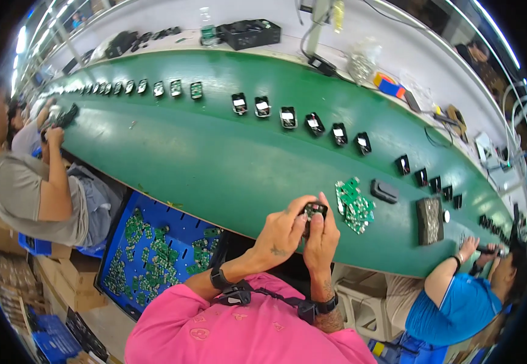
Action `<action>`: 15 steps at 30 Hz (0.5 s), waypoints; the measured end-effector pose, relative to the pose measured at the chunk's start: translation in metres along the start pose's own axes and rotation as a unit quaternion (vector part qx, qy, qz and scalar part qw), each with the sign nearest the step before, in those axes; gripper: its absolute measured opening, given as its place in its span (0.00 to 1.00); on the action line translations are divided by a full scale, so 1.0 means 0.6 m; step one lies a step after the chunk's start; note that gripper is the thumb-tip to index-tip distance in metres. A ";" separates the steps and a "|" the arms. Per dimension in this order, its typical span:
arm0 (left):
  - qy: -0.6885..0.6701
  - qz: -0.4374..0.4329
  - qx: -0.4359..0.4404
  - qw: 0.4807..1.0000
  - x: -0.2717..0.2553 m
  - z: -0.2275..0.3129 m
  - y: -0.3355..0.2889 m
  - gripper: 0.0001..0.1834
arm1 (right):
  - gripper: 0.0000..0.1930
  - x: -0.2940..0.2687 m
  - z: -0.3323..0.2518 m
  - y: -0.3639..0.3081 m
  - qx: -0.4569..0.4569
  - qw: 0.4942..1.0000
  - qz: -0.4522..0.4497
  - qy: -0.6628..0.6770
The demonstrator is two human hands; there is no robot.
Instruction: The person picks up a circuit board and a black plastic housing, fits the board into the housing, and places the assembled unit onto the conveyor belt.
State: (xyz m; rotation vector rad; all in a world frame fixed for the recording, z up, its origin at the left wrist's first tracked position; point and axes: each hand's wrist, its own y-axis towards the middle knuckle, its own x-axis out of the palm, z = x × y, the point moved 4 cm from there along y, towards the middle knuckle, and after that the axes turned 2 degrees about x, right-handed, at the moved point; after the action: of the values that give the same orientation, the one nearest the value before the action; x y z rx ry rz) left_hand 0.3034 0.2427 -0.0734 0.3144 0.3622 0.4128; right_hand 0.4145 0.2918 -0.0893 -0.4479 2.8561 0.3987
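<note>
Both my hands are held together over the front edge of the green table. My left hand (280,232) and my right hand (322,238) are closed around a small black plastic housing (315,209), thumbs pressing on its near side. Some electronic parts show inside its open top; the rest is hidden by my fingers. Just right of my hands lies a loose pile of green circuit boards (355,206). Beyond that pile is a dark closed case (385,191).
A long green table (227,158) carries a row of black housings (287,117) along its far side. A dark block (429,221) stands at the right. A blue tray (154,261) of circuit boards sits below the table edge. People work at left (33,182) and right (463,303).
</note>
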 end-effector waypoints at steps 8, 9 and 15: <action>0.052 0.056 -0.020 0.997 -0.079 -0.113 0.046 0.17 | 0.23 0.103 0.025 0.069 0.008 0.996 -0.070 -0.061; 0.060 0.063 -0.032 0.996 -0.101 -0.142 0.071 0.17 | 0.24 0.117 0.034 0.078 0.041 0.985 -0.101 -0.130; 0.063 0.228 -0.082 0.968 -0.328 -0.348 0.313 0.20 | 0.19 0.151 0.087 0.034 -0.135 0.959 -0.057 -0.243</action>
State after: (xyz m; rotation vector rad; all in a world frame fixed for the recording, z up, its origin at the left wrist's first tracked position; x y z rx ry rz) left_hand -0.0106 0.3653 -0.1359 0.2072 0.3764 0.9131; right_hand 0.3329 0.3020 -0.1568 -0.4812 2.2984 0.7635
